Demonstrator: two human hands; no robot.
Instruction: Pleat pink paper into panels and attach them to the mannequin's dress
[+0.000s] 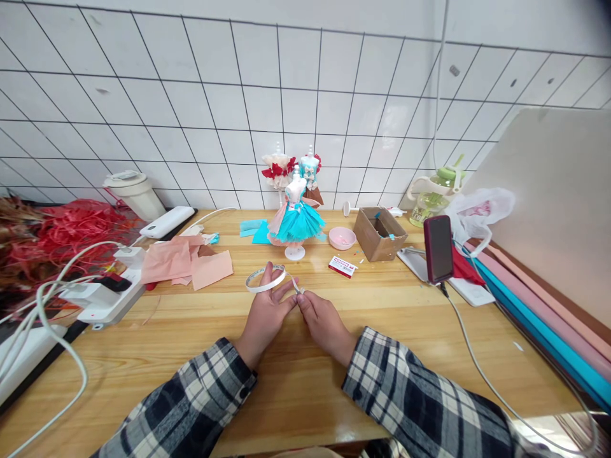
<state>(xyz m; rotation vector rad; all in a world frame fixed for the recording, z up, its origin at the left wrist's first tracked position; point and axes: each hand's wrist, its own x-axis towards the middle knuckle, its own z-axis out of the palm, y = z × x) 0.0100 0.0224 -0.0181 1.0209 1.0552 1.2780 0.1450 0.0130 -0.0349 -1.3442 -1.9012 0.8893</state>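
My left hand [268, 310] carries a roll of narrow white tape [265, 287] looped over its fingers, above the wooden table. A short strip runs from the roll to where both hands meet. There my right hand [324, 320] pinches the strip's end between thumb and fingers; the left thumb presses close beside it. Just beyond the hands stands a small white dress form [296, 184] wearing a turquoise and pink skirt [298, 221]. Two more dressed forms are partly hidden behind it.
Pink fabric pieces [212, 270] and a power strip [114, 299] lie left. A pink bowl [342, 238], a cardboard box [380, 234] and a small red-white box [342, 267] sit right of the forms. A propped phone [438, 248] trails a cable [470, 346] across the right side.
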